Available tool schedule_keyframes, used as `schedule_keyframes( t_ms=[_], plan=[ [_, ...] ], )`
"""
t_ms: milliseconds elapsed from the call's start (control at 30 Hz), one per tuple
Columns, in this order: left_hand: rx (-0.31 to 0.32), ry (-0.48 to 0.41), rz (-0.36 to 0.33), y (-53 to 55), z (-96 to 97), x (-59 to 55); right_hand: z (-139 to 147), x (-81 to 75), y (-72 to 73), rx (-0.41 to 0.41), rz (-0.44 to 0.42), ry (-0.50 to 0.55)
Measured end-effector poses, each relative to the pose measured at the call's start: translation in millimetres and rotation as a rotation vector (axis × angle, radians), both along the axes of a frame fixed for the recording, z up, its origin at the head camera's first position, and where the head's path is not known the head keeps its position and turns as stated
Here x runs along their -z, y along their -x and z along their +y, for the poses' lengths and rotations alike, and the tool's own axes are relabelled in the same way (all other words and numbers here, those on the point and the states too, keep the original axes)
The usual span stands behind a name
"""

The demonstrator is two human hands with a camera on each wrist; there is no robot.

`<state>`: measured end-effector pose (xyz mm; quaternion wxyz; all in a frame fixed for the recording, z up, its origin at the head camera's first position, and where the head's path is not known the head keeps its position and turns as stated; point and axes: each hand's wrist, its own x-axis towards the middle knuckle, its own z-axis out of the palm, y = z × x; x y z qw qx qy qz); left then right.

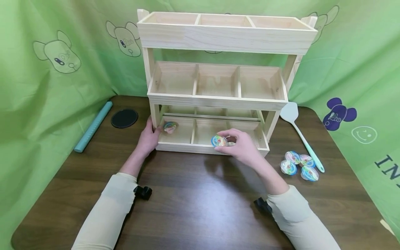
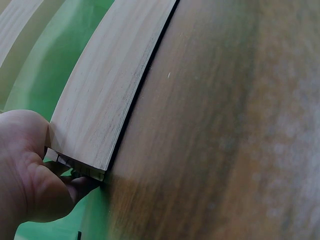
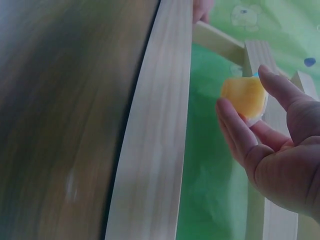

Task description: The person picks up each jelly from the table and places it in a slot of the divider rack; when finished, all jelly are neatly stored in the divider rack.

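Note:
A pale wooden three-tier rack stands on the brown table. At its bottom left corner my left hand holds the end of the lowest tray; in the left wrist view the hand wraps round that corner. My right hand pinches a jelly cup between thumb and fingers, over the front edge of the bottom tier's middle compartment. Its yellow body shows in the right wrist view. Another jelly cup lies in the bottom left compartment.
Several jelly cups are grouped on the table at the right, beside a pale spatula. To the left lie a black round disc and a teal stick. A green printed curtain surrounds the table.

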<state>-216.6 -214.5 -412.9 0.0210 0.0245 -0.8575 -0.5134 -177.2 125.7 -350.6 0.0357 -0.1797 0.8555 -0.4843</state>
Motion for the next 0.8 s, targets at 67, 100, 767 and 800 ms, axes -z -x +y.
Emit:
schedule_keyframes(
  t_ms=[67,100,767,800],
  plan=[
    [-0.001,0.007,-0.005,-0.2,0.6,0.2,-10.2,0.6,2.9,-0.017,-0.004,0.015],
    [-0.003,0.010,-0.007,-0.3,0.7,0.4,-15.0,1.3,4.6,-0.026,-0.005,0.022],
    [0.001,0.001,0.002,0.3,1.4,1.3,-75.8,11.4,41.0,-0.063,-0.092,0.059],
    [0.000,0.000,0.003,0.4,1.3,1.3,-78.2,12.0,42.5,-0.062,-0.096,0.059]
  ],
)
